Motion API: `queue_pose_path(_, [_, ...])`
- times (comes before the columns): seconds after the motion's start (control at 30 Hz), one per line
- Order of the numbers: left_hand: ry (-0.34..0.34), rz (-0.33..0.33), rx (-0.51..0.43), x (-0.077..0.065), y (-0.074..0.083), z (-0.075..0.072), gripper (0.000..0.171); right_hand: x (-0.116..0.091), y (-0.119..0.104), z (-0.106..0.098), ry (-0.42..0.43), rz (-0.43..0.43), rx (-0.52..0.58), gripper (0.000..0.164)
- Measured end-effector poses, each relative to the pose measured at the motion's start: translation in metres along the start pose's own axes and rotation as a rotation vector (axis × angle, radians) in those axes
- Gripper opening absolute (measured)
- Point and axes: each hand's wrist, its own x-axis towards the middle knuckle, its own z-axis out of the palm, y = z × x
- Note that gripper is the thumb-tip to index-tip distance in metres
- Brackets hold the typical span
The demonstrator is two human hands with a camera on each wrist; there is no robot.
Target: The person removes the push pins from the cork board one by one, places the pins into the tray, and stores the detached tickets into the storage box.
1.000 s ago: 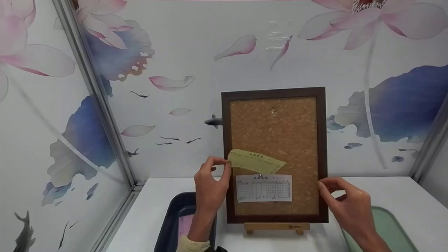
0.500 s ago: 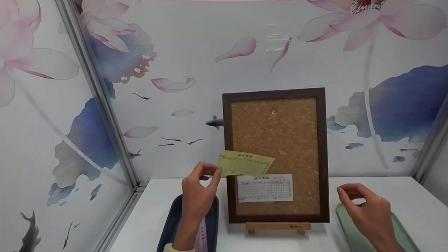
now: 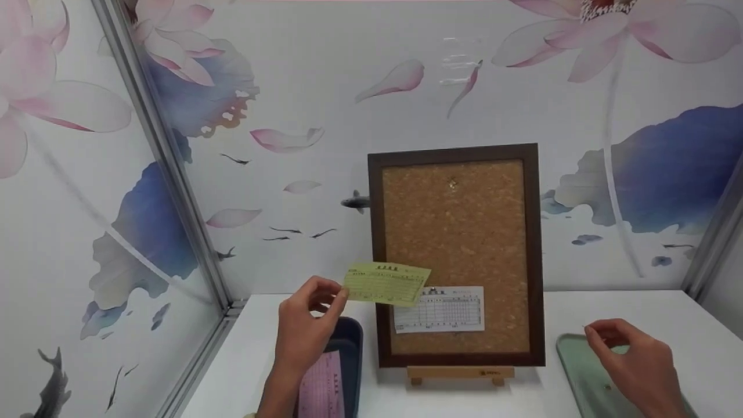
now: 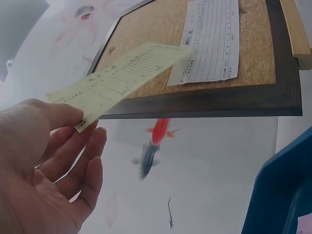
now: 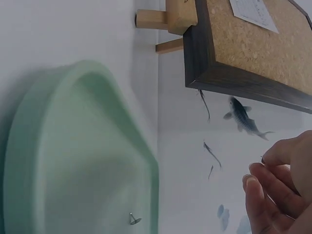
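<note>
My left hand [image 3: 307,325] pinches the left edge of a yellow printed slip [image 3: 386,283] between thumb and fingers. Its far end overlaps the lower left of a brown-framed corkboard [image 3: 453,232]. On the board hangs a white form [image 3: 458,313], with a tack at its top edge. Right of the board, my right hand [image 3: 635,354] is over a green tray [image 3: 572,348], thumb and forefinger pinched together. A tiny tip of what looks like a thumbtack [image 5: 262,158] shows at the pinch; the rest is hidden by the fingers. Another thumbtack [image 5: 135,220] lies in the tray.
The corkboard leans on a small wooden easel [image 3: 461,372] on the white table [image 3: 464,400]. A dark blue tray [image 3: 358,348] with a pink slip [image 3: 321,383] sits at left. Behind stands a flower-printed wall [image 3: 325,93]; a metal post [image 3: 168,157] runs along the left corner.
My left hand has drawn the yellow slip left and down, off most of the board. My right hand has left the frame's right side and moved right over the green tray.
</note>
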Motion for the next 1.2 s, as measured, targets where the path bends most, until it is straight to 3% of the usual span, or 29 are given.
queue_pose_path(0.43, [-0.091,-0.036,0.002,-0.002,-0.015,-0.031,0.009,-0.002,0.036,-0.008,-0.309,0.122,-0.095,0.026])
queue_pose_path(0.63, [-0.145,-0.015,-0.003,0.000,-0.022,-0.043,0.011,0.001,0.049,-0.010,-0.372,0.168,-0.106,0.028])
queue_pose_path(0.8, [-0.231,-0.011,0.046,0.001,-0.032,-0.055,0.009,0.000,0.058,-0.011,-0.429,0.193,-0.111,0.033])
queue_pose_path(1.07, [-0.422,-0.029,0.131,0.000,-0.063,-0.063,0.005,-0.001,0.061,-0.013,-0.522,0.231,-0.104,0.035])
queue_pose_path(1.2, [-0.459,-0.051,0.195,-0.001,-0.075,-0.063,0.008,-0.001,0.061,-0.013,-0.533,0.230,-0.098,0.034])
